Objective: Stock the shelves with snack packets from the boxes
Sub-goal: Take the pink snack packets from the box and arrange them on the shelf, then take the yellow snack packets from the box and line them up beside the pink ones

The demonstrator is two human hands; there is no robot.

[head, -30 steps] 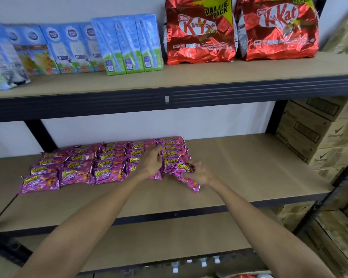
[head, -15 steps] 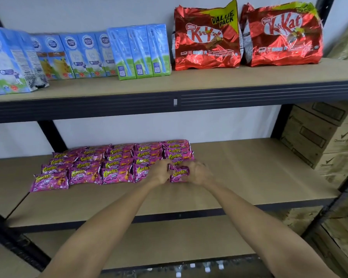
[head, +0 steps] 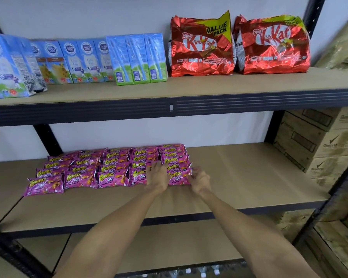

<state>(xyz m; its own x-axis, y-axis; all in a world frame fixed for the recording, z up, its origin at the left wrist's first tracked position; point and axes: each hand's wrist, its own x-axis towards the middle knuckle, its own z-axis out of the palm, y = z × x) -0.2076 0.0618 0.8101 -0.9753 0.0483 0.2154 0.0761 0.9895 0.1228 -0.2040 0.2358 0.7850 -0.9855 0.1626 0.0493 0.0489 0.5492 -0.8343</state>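
Magenta snack packets [head: 113,173] lie flat in overlapping rows on the left half of the middle shelf [head: 249,177], their yellow lettering facing up. The front packet of the rightmost row [head: 178,177] sits between the two hands. The left hand [head: 157,176] rests palm down across its left edge and the neighbouring packet, fingers straight and spread. The right hand [head: 200,180] is just beside its right edge, fingers loosely bent with the tips touching the wrapper; whether they pinch it cannot be told. Both bare forearms reach in from below.

The right half of this shelf is bare board. On the upper shelf [head: 209,85] stand blue milk cartons [head: 78,61], then three blue-and-green cartons [head: 137,59], then two red KitKat bags [head: 201,47] leaning against the wall. Brown cardboard boxes [head: 319,141] are stacked beyond the right upright.
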